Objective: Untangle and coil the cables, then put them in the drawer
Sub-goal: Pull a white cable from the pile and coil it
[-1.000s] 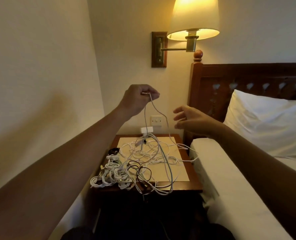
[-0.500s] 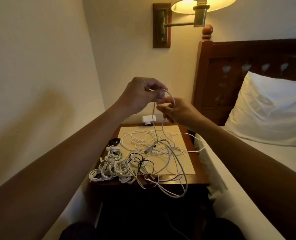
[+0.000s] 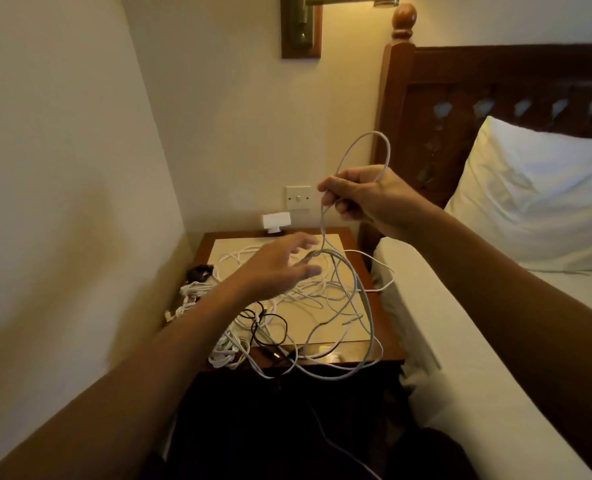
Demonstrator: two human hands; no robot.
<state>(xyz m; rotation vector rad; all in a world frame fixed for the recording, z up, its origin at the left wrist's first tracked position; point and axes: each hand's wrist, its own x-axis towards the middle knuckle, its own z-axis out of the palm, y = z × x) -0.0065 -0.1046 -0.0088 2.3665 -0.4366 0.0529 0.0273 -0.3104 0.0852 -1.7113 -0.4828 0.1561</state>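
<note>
Bedside corner, warm dim light: a dark wooden nightstand (image 3: 202, 252) sits wedged between the cream wall and the bed (image 3: 495, 341), with a pale mat (image 3: 325, 325) on its top. And the mat is a mess, a tangle of cables (image 3: 322, 292) sprawling across it, with loops spilling over the front edge.

Up goes the right hand (image 3: 367, 199), raised above the table, fingers curled and pinching a white cable (image 3: 374, 143). One loop arches over the knuckles, and the strand drops from the fingertips straight into the tangle. The left hand (image 3: 280, 268) hovers low over the pile, fingers spread and loose, gripping nothing; it is blurred.

At the front left corner lies a bundle of white cables (image 3: 225, 351), a thin black cable (image 3: 270, 323) looping just beside it. A small black item (image 3: 201, 271) sits at the left edge.

Against the back wall stands a white adapter (image 3: 273, 221), under a switch plate (image 3: 298, 197); any print on either is too small to read. Higher up, a brass lamp bracket (image 3: 301, 26). To the right, a carved headboard (image 3: 495, 81) and a white pillow (image 3: 537, 195). Below the tabletop everything is in shadow.
</note>
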